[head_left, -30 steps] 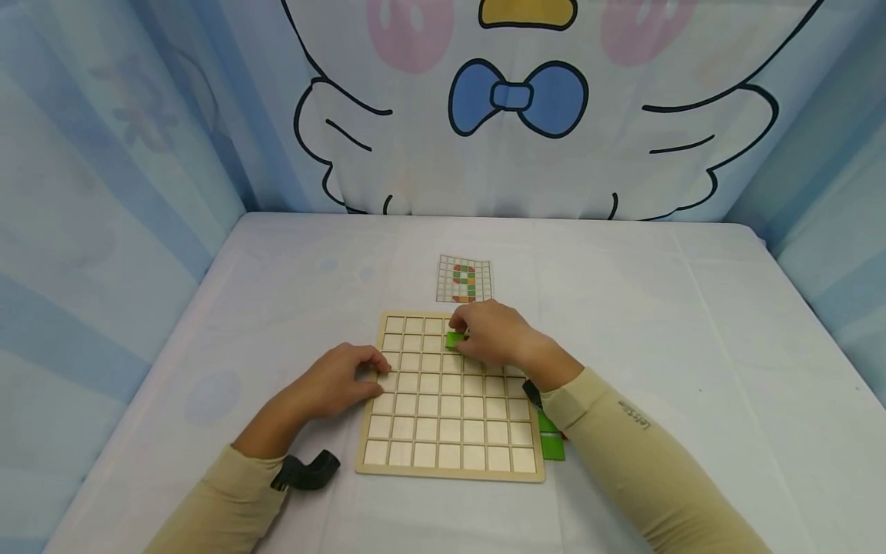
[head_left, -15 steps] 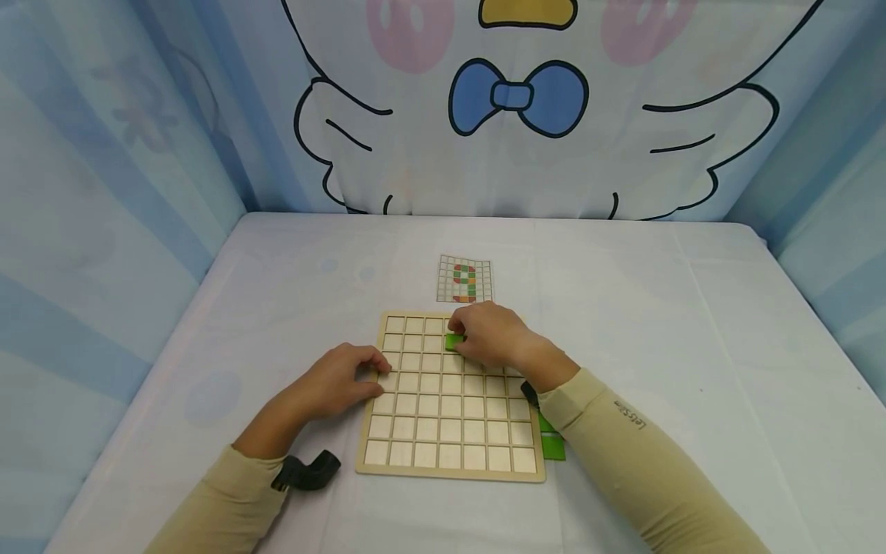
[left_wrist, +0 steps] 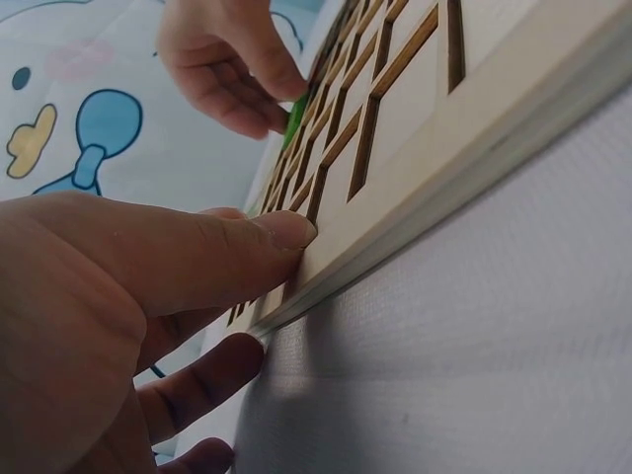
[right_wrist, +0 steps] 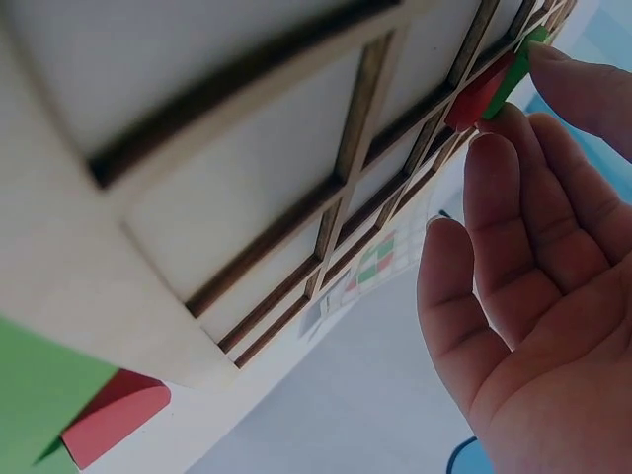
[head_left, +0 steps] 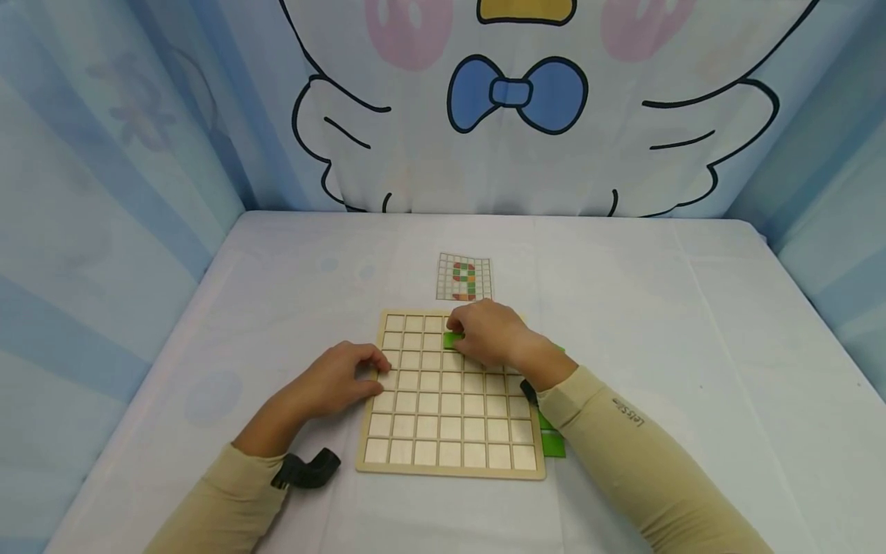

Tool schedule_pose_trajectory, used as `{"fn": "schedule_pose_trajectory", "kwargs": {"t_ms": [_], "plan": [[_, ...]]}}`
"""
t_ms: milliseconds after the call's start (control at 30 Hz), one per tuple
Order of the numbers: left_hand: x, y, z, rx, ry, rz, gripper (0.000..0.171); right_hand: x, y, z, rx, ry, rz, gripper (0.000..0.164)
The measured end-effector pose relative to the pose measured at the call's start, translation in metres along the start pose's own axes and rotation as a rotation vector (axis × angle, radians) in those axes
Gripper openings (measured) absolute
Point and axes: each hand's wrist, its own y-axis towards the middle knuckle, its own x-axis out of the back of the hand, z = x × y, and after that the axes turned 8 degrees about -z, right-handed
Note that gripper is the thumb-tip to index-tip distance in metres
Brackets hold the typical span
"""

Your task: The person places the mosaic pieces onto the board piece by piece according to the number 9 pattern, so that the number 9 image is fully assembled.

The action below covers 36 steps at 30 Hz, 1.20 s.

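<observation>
A wooden grid board [head_left: 438, 404] with square cells lies on the table. My left hand [head_left: 338, 377] rests at its left edge; the left wrist view shows the thumb [left_wrist: 281, 232] on the top of the frame, with another fingertip beside the edge. Near the far side of the grid, my right hand [head_left: 493, 332] pinches a green tile [head_left: 452, 341] between thumb and fingers. In the right wrist view this green tile [right_wrist: 515, 74] is tilted over the cells, and a red piece [right_wrist: 477, 101] shows right beside it. Most far-right cells are hidden under the right hand.
Beyond the board lies a pattern card [head_left: 464, 277] with a red, green and orange figure. Green tiles [head_left: 553, 444] lie along the board's right edge, partly under the right sleeve. A red piece [right_wrist: 117, 420] lies there too. Black wrist straps [head_left: 309, 469] hang from the sleeves.
The right hand and forearm have shifted very slightly left, with the green tile still pinched. The red bit beside the right-hand tiles is now hidden by the sleeve. The left hand stays put.
</observation>
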Motion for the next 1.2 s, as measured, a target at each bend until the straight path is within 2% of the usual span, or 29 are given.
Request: {"fn": "schedule_pose_trajectory", "kwargs": {"t_ms": [300, 533, 1200], "plan": [[-0.0001, 0.0008, 0.0001, 0.000, 0.003, -0.005, 0.016, 0.0001, 0.0026, 0.0012, 0.005, -0.015, -0.005, 0.014], [-0.0007, 0.0011, 0.0011, -0.010, -0.004, 0.001, 0.016, -0.0022, 0.0021, 0.0033, -0.033, -0.006, 0.013, 0.030], [-0.0011, -0.0001, -0.0005, 0.007, -0.010, 0.005, 0.016, -0.0003, -0.0003, 0.0028, -0.034, 0.015, 0.027, 0.036]]}}
